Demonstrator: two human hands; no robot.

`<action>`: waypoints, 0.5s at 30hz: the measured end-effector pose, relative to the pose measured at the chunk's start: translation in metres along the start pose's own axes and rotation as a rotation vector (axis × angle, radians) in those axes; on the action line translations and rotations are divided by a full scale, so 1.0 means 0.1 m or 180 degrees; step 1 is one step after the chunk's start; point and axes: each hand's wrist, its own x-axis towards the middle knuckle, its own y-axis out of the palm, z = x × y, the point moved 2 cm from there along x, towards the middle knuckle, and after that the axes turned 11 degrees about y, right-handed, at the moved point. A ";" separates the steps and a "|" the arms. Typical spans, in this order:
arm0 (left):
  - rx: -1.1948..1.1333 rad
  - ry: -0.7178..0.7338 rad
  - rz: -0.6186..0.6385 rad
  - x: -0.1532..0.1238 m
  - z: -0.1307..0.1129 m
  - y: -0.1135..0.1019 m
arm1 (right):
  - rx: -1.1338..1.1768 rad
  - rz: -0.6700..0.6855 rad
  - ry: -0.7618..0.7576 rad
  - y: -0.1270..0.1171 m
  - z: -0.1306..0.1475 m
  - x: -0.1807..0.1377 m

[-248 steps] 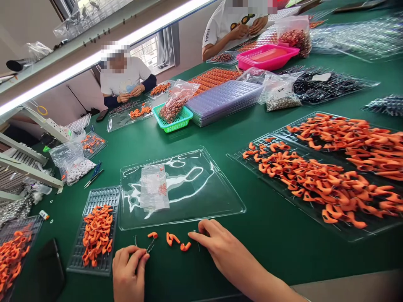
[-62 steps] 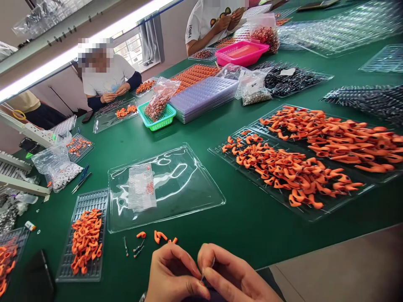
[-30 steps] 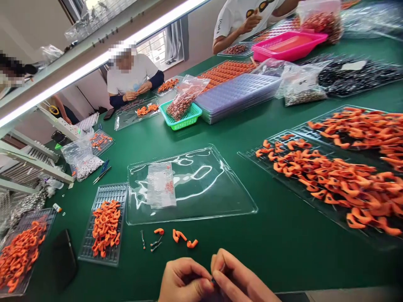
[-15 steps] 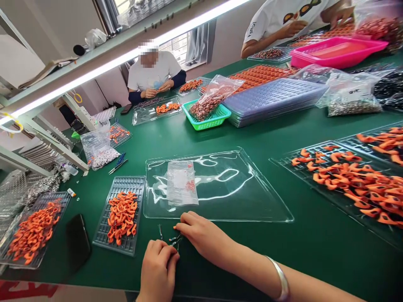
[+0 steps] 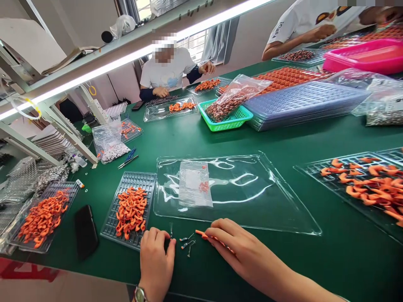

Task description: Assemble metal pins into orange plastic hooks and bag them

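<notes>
My left hand (image 5: 157, 256) is closed near the table's front edge, thumb and fingertip pinching a small wired component (image 5: 171, 233) with thin wire ends upward. To its right, several similar tiny wired components (image 5: 188, 243) with orange ends lie loose on the green table. My right hand (image 5: 236, 243) is closed around an orange plastic piece (image 5: 200, 233) whose tip sticks out past the fingertips. More orange shows under these fingers; the rest is hidden. Beyond the hands lies a clear plastic tray (image 5: 283, 214) with a small clear bag (image 5: 194, 184) holding tiny orange bits.
Left stand a grid tray (image 5: 108, 224) of orange parts, a black phone (image 5: 85, 233) and tweezers (image 5: 128, 162). More orange parts (image 5: 371, 184) fill a tray at right. Farther back are a green basket (image 5: 225, 123), stacked trays (image 5: 302, 105), a pink basket (image 5: 362, 56) and two co-workers.
My hands have moved apart, leaving the loose wired components visible between them. An orange piece now shows clearly in my right hand. The seated co-worker's hands have separated, and the view has shifted.
</notes>
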 end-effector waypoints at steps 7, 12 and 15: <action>-0.0243 0.0054 -0.0236 -0.03 0.06 0.03 | 0.1069 0.0146 0.0386 0.13 0.15 -0.15; -0.0913 -0.0012 -0.0325 -0.03 -0.06 -0.04 | 0.1847 0.0272 0.1134 0.34 0.23 -0.08; -0.1560 0.0056 -0.0129 -0.01 -0.23 -0.08 | 0.2594 0.0342 0.1557 0.35 0.24 -0.06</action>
